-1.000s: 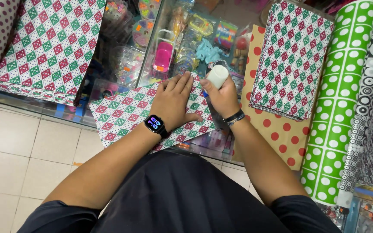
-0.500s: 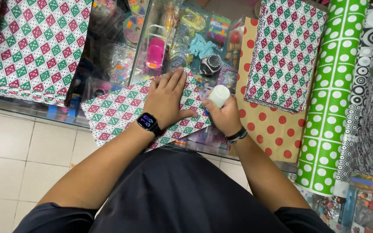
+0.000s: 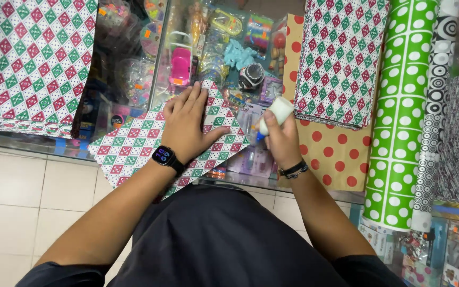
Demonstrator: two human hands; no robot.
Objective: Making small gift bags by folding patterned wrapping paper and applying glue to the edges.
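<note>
Nearest the body, the left hand (image 3: 187,125), a dark smartwatch (image 3: 164,157) on its wrist, lies flat and open on a folded sheet of red-and-green diamond wrapping paper (image 3: 134,146) at the near edge of the glass bench (image 3: 240,178). Just right of it, the right hand (image 3: 281,142) is clenched around a white glue bottle (image 3: 276,113), tip down at the paper's right edge. Farther off lie an orange dotted sheet (image 3: 341,154) and a green dotted roll (image 3: 402,111).
</note>
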